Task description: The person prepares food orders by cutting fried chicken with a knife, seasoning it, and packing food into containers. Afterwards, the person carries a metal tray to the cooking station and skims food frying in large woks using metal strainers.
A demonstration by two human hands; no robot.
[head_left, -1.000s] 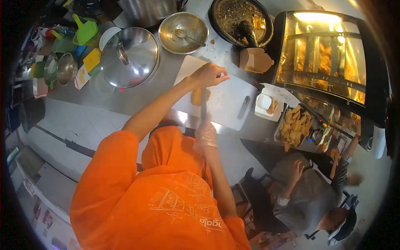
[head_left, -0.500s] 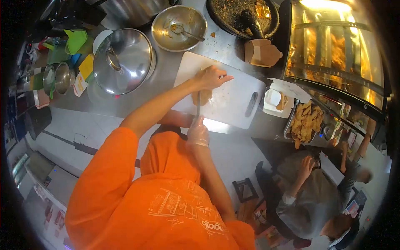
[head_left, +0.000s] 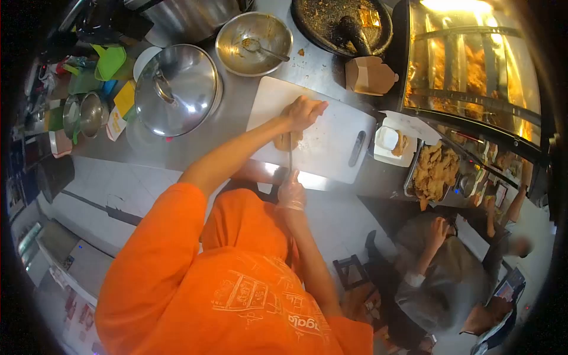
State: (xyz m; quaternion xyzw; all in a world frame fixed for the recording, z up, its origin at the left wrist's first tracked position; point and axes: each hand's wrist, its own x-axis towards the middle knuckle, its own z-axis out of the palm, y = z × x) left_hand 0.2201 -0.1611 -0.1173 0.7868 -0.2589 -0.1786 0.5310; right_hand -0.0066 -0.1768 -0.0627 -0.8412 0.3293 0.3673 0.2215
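Observation:
On the white cutting board (head_left: 334,133), my left hand (head_left: 305,112) is closed, its fingers curled, above a flat piece of brown food (head_left: 284,141). Whatever it may grip is hidden. My right hand (head_left: 291,192), in a clear plastic glove, is closed round the handle of a knife (head_left: 290,155) at the board's near edge. The blade points away from me, lies across the food, and its far end reaches toward my left hand.
A lidded pot (head_left: 176,89), a steel bowl with a spoon (head_left: 254,44) and a stone mortar (head_left: 316,23) stand behind. Rightward are a brown box (head_left: 371,76), a white box (head_left: 393,139), fried food (head_left: 435,171) and a glass warmer (head_left: 473,65). A person (head_left: 441,272) is at lower right.
My right hand and the knife have moved slightly to the right across the food. My left hand has shifted a little to the right and its fingers look more curled.

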